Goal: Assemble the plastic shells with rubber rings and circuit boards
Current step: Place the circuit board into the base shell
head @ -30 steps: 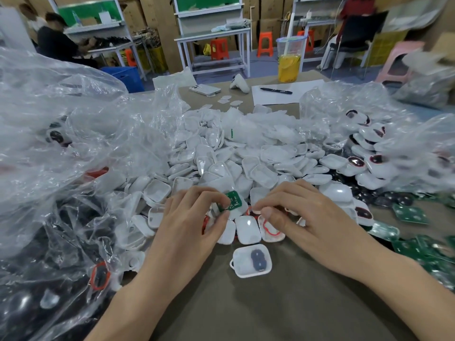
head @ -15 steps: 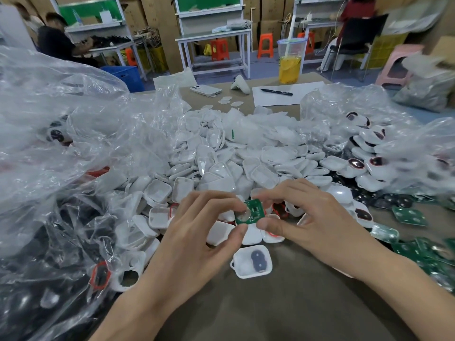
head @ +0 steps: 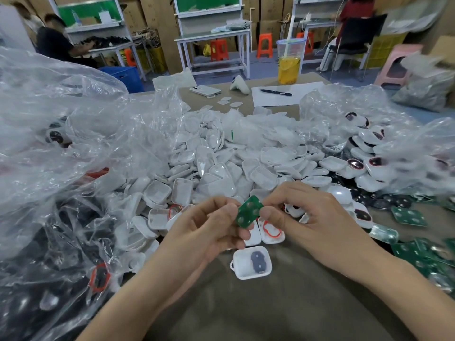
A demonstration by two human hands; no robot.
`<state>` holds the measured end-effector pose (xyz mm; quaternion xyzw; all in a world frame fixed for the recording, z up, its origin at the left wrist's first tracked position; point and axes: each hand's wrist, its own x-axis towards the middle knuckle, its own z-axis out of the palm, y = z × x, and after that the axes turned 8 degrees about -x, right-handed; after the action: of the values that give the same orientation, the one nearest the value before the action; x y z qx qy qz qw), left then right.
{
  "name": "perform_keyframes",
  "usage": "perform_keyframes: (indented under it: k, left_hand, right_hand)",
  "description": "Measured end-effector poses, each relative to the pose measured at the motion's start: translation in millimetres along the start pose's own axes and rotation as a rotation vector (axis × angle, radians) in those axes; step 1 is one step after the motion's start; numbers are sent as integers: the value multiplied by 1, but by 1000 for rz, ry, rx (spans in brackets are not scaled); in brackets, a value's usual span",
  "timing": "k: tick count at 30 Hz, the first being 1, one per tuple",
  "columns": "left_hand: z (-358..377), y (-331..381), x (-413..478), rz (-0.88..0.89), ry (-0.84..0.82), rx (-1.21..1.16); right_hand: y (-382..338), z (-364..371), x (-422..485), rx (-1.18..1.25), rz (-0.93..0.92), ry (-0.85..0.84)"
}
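- Nearest the person, an open white shell (head: 251,263) lies hollow side up on the table (head: 283,303), with a grey pad inside. Neither hand touches it.
- The left hand (head: 206,230) and right hand (head: 317,225) are raised just behind that shell. Each is closed in a pinch on one edge of a single green circuit board (head: 248,211), which is held tilted in the air between them.
- Step in hand, as judged: orienting the board before seating it in a shell.
- Just beyond and below the board, a ringed shell (head: 270,231) lies hollow side up with a red rubber ring inside. It appears ready to receive a board.
- Next move calls for turning the board to match the shell outline, lowering it flat inside the rim, and pressing evenly.
- Further out lie a heap of empty shells (head: 221,173), loose boards (head: 408,216) to the right, and clear plastic bags (head: 61,134).
- At the far end of the table are a phone (head: 204,90), a pen (head: 275,92) on paper, and a jar (head: 289,61) of yellow drink.
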<state>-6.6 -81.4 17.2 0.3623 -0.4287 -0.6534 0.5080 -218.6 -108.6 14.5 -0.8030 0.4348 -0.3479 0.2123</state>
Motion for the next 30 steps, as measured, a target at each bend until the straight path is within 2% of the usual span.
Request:
perform_keyframes:
  k: [2, 6, 20, 26, 30]
  left_hand:
    - [-1, 2, 2, -81, -34, -112]
    - [-3, 3, 3, -128, -28, -170]
    - [-5, 1, -1, -75, -115, -16]
    - [-7, 1, -1, -72, -110, -9]
    - [-11, -2, -2, -12, -82, 109]
  right_hand:
    - [-1, 1, 0, 48, 18, -20]
    - [-4, 2, 0, 127, 28, -30]
    - [-2, 1, -2, 159, 42, 11]
    - [0, 2, -1, 115, 24, 2]
    - [1, 0, -1, 28, -1, -33]
